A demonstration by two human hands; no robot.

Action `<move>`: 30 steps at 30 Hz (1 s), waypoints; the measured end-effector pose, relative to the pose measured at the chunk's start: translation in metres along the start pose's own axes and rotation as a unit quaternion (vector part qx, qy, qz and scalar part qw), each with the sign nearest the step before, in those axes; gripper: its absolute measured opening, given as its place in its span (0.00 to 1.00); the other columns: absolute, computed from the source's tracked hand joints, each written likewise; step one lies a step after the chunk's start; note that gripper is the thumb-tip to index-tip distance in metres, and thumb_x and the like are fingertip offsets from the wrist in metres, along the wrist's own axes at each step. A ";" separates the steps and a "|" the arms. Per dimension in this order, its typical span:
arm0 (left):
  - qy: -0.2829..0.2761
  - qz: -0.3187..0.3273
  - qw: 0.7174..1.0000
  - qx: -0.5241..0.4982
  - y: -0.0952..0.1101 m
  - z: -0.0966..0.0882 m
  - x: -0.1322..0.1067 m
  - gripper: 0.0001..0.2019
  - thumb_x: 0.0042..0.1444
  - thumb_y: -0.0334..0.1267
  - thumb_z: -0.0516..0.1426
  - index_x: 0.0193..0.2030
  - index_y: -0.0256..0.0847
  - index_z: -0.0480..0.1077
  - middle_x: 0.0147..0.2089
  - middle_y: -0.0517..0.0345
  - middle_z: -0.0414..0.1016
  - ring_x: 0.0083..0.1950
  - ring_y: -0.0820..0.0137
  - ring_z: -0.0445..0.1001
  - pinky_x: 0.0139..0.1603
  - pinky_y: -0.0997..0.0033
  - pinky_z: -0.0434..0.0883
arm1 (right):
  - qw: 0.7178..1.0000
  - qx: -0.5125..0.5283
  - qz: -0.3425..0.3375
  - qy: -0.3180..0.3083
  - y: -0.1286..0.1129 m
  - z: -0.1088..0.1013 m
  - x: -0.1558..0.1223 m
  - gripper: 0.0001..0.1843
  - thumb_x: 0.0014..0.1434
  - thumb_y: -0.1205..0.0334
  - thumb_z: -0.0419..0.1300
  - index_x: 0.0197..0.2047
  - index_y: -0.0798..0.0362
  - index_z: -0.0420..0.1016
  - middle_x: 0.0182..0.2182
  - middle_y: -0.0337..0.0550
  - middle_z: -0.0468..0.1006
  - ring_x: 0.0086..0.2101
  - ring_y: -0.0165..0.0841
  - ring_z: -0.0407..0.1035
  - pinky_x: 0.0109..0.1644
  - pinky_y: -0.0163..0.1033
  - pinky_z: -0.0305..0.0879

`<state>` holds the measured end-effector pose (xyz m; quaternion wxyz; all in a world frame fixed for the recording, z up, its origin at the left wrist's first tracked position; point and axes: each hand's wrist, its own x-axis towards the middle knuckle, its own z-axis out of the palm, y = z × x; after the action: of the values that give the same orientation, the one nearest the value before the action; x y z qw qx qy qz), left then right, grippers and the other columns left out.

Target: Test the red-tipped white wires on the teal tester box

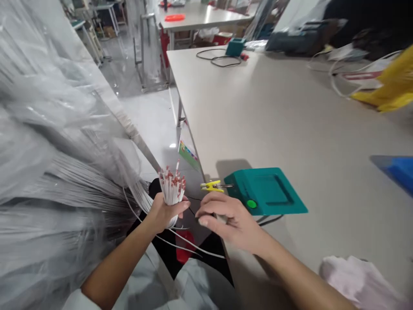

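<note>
My left hand is closed around a bundle of white cables whose upper ends show reddish, stripped-looking tips. The long tails of the cables run off to the left, and a few loose ones hang below the hand. At the table's near left edge, my right hand hovers with fingers curved and apart, holding nothing that I can see. Just beyond its fingers is a yellow clip attached to a metal stub on a teal box with a green round button.
The light table extends away to the right. On it are a second teal device with a black cord, a yellow bag, a blue object and a pale cloth. Clear plastic sheeting drapes on the left.
</note>
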<state>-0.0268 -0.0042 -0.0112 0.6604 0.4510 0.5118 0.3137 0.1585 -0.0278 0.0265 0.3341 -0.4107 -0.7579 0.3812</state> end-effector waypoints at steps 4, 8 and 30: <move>-0.023 0.006 1.000 -0.010 0.002 0.005 0.000 0.11 0.40 0.39 0.63 0.27 0.33 0.70 0.18 0.62 0.66 0.21 0.75 0.65 0.24 0.75 0.64 | 0.993 0.018 0.060 0.104 0.013 0.024 0.004 0.07 0.58 0.62 0.56 0.35 0.52 0.74 0.28 0.42 0.74 0.29 0.30 0.67 0.34 0.36 0.64; -0.068 0.015 0.997 0.014 0.002 0.007 -0.002 0.10 0.39 0.37 0.63 0.24 0.34 0.69 0.19 0.61 0.67 0.22 0.75 0.65 0.23 0.75 0.64 | 0.987 0.046 0.079 0.133 0.023 0.039 0.007 0.06 0.56 0.61 0.58 0.31 0.52 0.75 0.24 0.40 0.74 0.27 0.29 0.67 0.31 0.35 0.64; 0.006 0.030 1.000 -0.004 -0.003 0.000 -0.002 0.14 0.46 0.44 0.59 0.33 0.32 0.73 0.18 0.61 0.65 0.21 0.76 0.64 0.23 0.75 0.63 | 0.988 -0.018 -0.010 0.152 0.028 0.049 0.004 0.07 0.57 0.71 0.55 0.38 0.52 0.71 0.32 0.42 0.72 0.32 0.28 0.68 0.36 0.35 0.66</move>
<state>-0.0276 -0.0069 -0.0129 0.6493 0.4614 0.5013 0.3379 0.1271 -0.0287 -0.0206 0.4421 -0.4623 -0.7089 0.2972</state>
